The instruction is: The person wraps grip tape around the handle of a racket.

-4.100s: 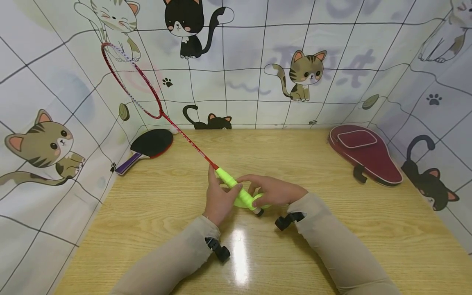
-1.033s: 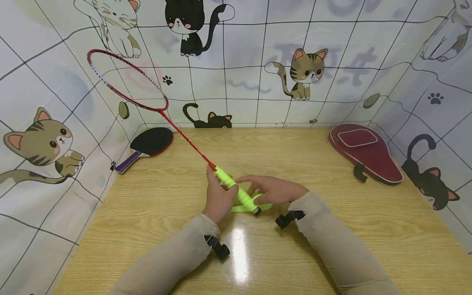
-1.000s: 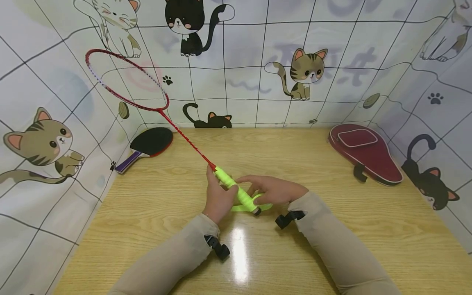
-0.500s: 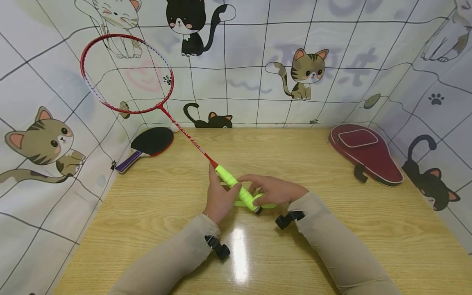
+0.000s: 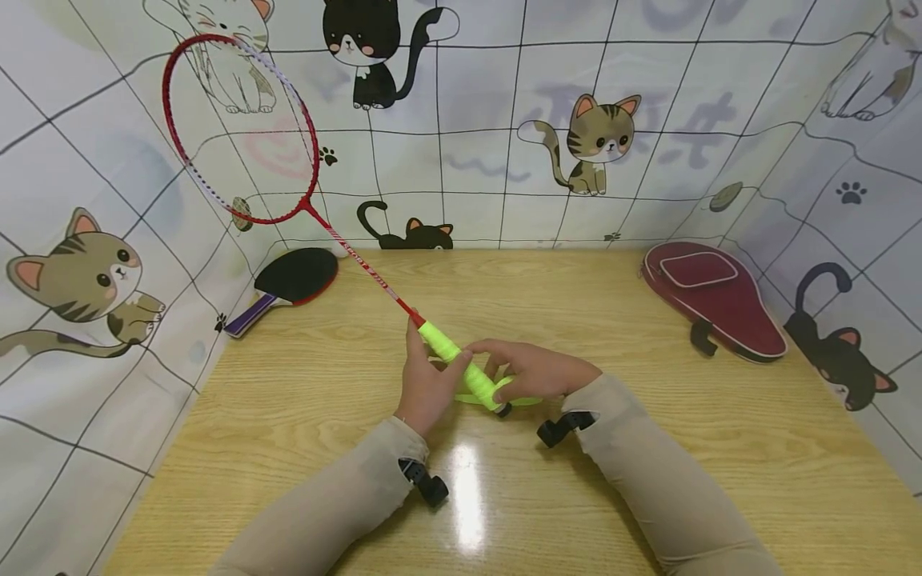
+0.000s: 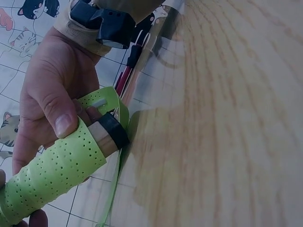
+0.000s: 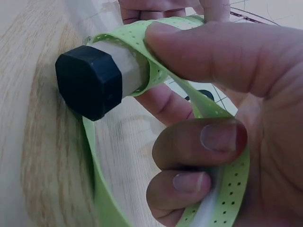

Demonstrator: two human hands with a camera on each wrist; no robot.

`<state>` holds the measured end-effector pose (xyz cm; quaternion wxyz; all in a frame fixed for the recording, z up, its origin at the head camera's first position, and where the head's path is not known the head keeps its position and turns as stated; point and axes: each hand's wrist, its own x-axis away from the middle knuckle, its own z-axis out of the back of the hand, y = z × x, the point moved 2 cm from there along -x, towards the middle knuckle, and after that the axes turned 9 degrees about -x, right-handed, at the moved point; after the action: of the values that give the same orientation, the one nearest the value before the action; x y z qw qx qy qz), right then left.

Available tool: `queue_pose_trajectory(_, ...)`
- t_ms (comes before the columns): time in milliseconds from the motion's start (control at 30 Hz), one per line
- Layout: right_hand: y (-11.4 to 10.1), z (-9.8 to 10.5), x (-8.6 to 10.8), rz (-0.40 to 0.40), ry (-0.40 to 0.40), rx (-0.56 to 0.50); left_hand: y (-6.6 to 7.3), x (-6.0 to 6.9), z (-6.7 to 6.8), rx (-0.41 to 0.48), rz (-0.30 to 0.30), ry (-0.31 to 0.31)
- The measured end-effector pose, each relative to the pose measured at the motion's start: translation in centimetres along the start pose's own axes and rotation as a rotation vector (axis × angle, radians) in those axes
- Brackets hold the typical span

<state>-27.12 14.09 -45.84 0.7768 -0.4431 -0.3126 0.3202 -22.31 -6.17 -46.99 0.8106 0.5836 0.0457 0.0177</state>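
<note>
A red badminton racket slants up to the left in the head view, its strung head raised off the table. My left hand grips the handle, thumb on top. Lime-green perforated grip tape covers most of the handle. Close to the butt end, my right hand holds the loose tape; in the right wrist view its thumb presses the tape on the handle while curled fingers hold the trailing strip. A bare pale band of handle shows beside the black end cap.
A black table tennis paddle with a purple handle lies at the back left, a small white object behind it. At the back right lies a dark red paddle case. Cat-printed walls enclose the wooden table.
The racket has turned about its shaft: its head went from narrow to nearly face-on and now tilts upward with the rim higher. Both hands stay nearly in place on the handle and tape.
</note>
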Motion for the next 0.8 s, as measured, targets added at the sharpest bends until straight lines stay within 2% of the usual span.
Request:
queue_pose_trajectory(367, 0.11, -0.14, 0.03, -0.005, -0.051, -0.014, -0.20, -0.11, -0.17, 0.072, 0.023, -0.022)
queue_pose_trajectory(633, 0.01, 0.04, -0.05, 0.004, -0.013, -0.017, -0.17, -0.20, -0.23, 0.087, 0.019, -0.018)
queue_pose_trajectory(800, -0.08, -0.07, -0.09, -0.004, -0.004, -0.031, -0.21, -0.04, -0.37, 0.099, -0.006, -0.017)
